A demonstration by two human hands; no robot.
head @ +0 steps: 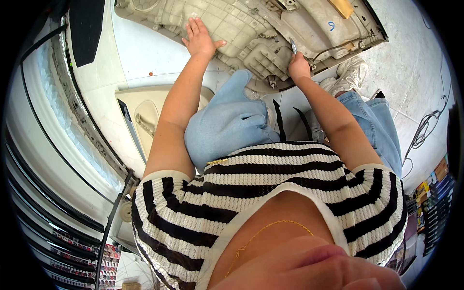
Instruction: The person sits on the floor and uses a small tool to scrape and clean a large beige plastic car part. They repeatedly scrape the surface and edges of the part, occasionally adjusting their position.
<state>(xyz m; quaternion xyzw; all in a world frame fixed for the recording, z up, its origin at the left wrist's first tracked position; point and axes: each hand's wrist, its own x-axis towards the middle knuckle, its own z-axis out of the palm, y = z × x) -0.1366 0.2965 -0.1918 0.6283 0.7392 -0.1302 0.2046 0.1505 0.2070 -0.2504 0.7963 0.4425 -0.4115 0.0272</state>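
Observation:
A large beige plastic vehicle trim panel [224, 21] lies on the floor before me, its ribbed back side up. My left hand [200, 41] rests flat on its gridded part with the fingers spread. Near a raised ribbed section, my right hand [299, 65] is closed around a slim metallic tool [293, 46], whose tip points at the panel; its exact kind cannot be told. A blue mark and a piece of yellowish foam or tape [342, 8] are on the panel's right part.
Another beige panel [145, 103] lies by my left leg. A black flat piece [86, 29] is at the upper left, beside a large curved vehicle part [61, 119]. Coiled dark cable [424, 127] lies on the floor at right. My white sneaker [349, 76] is close to the trim panel's edge.

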